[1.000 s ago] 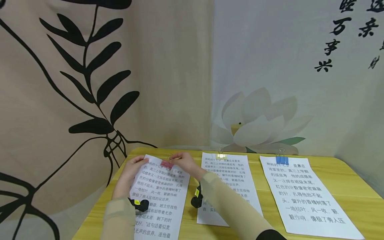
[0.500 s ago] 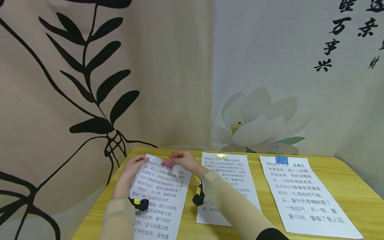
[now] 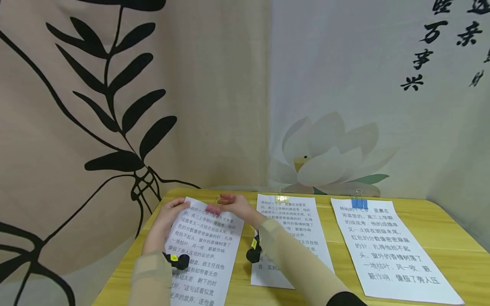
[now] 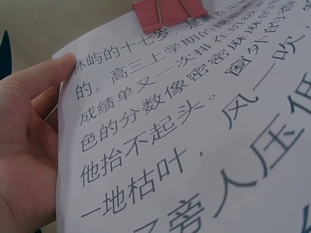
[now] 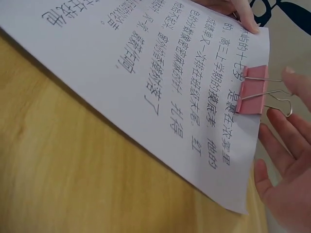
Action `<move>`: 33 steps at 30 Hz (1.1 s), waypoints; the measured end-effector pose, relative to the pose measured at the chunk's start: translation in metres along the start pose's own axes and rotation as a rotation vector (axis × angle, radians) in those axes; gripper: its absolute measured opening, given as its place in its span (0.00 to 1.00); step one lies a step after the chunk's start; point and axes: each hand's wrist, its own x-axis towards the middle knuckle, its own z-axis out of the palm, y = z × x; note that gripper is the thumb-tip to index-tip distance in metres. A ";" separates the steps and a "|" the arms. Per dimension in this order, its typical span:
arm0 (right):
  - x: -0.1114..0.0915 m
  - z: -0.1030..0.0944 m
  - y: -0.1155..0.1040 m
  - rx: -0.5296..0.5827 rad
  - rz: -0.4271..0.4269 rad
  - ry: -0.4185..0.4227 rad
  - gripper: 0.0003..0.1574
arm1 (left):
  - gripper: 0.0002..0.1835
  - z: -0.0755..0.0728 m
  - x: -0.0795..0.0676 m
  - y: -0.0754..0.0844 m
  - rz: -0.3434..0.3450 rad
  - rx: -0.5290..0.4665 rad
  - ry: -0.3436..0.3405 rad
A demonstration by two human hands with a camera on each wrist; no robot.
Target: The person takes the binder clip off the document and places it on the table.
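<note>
A sheaf of printed paper lies at a slant under both hands, a pink binder clip on its top edge. My left hand grips the sheaf at its upper left corner, thumb on the printed face and fingers behind. At the clip, my right hand has its fingers spread. Its thumb tip is right at one wire handle, while a fingertip is close by the other handle. In the left wrist view the clip shows only in part, and the right hand is out of sight.
To the right lie two more printed sheaves: one with a yellow binder clip, partly covered by the right arm, and one with a blue binder clip. All rest on a yellow wood-grain table. A printed curtain hangs behind.
The right hand's fingers have loosened and straightened at the pink clip. The paper's top edge has shifted very slightly. The left hand keeps its hold on the corner.
</note>
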 end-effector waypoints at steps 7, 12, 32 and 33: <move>-0.001 0.000 -0.001 0.044 0.010 -0.001 0.31 | 0.26 0.000 0.001 0.002 -0.001 -0.032 -0.004; -0.003 -0.001 -0.004 0.066 0.006 0.000 0.31 | 0.26 0.000 0.002 0.002 0.010 -0.031 -0.003; -0.004 -0.005 -0.010 0.046 0.011 0.110 0.27 | 0.22 -0.002 0.001 -0.002 0.100 0.031 -0.008; -0.004 -0.006 -0.010 0.045 0.014 0.118 0.27 | 0.22 -0.002 0.001 -0.003 0.098 0.027 -0.006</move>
